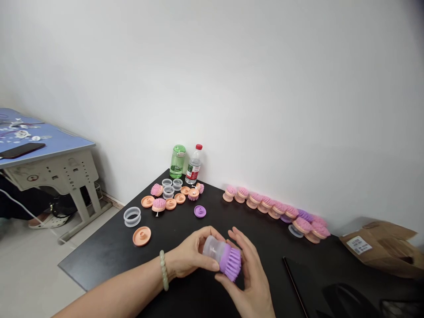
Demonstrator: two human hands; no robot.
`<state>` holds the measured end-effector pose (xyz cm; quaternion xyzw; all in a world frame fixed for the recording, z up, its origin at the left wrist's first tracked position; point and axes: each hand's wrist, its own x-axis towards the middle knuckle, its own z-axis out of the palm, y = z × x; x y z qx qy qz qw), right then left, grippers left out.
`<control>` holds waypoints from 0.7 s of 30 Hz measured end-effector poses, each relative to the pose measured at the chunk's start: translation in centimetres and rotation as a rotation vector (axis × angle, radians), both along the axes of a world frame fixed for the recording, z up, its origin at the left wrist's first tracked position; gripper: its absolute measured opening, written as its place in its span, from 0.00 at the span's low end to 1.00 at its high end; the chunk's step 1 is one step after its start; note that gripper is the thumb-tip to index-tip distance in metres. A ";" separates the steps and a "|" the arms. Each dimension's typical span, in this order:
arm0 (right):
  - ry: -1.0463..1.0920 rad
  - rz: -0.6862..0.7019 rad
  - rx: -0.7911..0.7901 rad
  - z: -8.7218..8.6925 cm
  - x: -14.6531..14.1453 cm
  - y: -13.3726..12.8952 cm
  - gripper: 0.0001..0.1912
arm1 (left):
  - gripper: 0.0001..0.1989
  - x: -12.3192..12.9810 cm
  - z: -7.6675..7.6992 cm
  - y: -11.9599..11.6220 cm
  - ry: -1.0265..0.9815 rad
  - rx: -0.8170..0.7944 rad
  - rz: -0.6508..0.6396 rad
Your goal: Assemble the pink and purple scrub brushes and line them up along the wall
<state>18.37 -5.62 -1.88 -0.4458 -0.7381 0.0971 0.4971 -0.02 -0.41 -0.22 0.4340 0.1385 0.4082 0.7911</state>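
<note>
"Brush (232, 265), and where is it?"

"Held up over the worktop (180, 229), well in from its left corner, tilted with its purple bristles toward the right hand (253, 285)."

"How would it handle?"

"Light, I'd guess: springy bristles, a firmer clear collar (213, 248), maybe slick. I'd grip the collar, where the left hand (187, 257) has it pinched between thumb and fingers."

"And the right fingers?"

"Curved around the bristle end, slightly spread. Whether they press, I can't tell."

"What's on the surface?"

"It's black. A purple disc (200, 211) lies beyond the hands, orange discs (141, 236) and clear rings (132, 217) toward the left edge. Two bottles (177, 163) (193, 167) stand at the far corner, and a row of brushes (266, 204) follows the wall edge."

"And the room?"

"White wall (232, 88), paper bag (380, 247) at right; across the pale floor (77, 243), a blue desk (56, 143), somebody's shoe (51, 221) beneath."
</note>
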 end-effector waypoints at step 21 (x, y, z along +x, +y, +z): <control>0.240 -0.050 -0.101 -1.0 -0.3 0.5 0.21 | 0.26 -0.4 0.4 0.5 0.177 0.182 0.090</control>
